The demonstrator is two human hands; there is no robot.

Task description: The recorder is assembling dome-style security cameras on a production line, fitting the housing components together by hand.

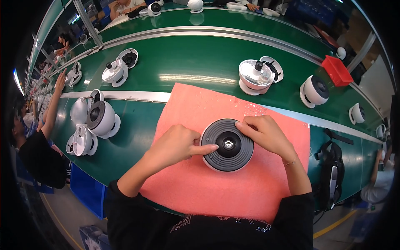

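A round white device [228, 161] with a dark grey ringed face and a lens in its middle faces up toward me. Beneath it lies a pink cloth [189, 106]. My left hand [178, 143] grips the device's left side, the thumb laid across the rings toward the lens. At the upper right rim my right hand [266, 132] is closed on the device, its thumb pressed on the grey face. The fingers under the rim are mostly hidden.
Left of the cloth stand a finished-looking device [102, 118] and an open white housing [82, 141]. Opened housings [255, 75] and another device [314, 91] sit on the green conveyor [187, 54]. A red bin [336, 71] and a black strapped pack [332, 175] are rightward. A co-worker's arm [52, 106] reaches in leftward.
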